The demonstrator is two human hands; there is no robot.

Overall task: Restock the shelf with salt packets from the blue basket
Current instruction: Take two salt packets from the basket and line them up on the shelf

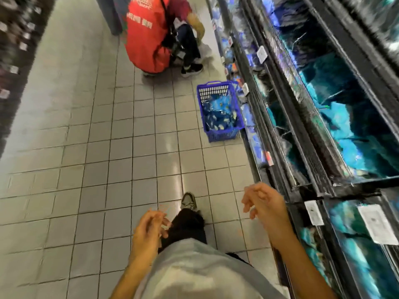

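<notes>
Salt packets [218, 114] lay in the blue basket [220, 134] at one o'clock, beside the shelf [280, 117]; my left hand [149, 229] and right hand [263, 203] hung loose, holding nothing.

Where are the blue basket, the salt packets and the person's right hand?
blue basket [223, 134], head view, near side wall.
salt packets [218, 115], head view, top of the pile in the basket.
right hand [264, 201], head view, back of the hand.

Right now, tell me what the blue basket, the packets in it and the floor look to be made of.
Blue basket: looks like moulded plastic; slotted lattice walls and a uniform matte blue.
Packets: probably glossy plastic film; crumpled blue surfaces catch light, though blur hides detail.
Floor: apparently glazed ceramic tile; square grey tiles, dark grout lines and a soft sheen.
</notes>
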